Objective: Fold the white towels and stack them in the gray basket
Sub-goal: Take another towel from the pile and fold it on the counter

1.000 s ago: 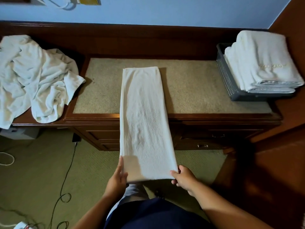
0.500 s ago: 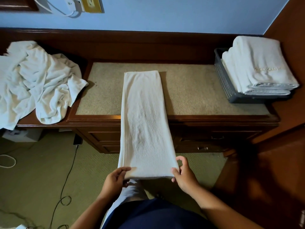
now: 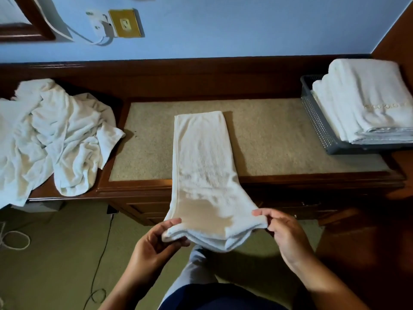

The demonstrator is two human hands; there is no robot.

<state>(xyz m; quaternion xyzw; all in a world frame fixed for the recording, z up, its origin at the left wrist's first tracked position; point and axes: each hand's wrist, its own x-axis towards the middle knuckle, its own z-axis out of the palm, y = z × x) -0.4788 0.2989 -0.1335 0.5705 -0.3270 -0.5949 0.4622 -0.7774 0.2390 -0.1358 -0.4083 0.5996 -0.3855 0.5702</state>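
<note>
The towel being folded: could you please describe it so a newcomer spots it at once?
Find the wooden desk below the blue wall. Mid-desk lies a white towel, its near end held by the left hand and right hand. Unlike the crumpled pile and the folded stack in the gray basket, it is one long strip.

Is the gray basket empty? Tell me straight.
No, a stack of folded white towels sits in the gray basket, rising well above its rim.
</note>
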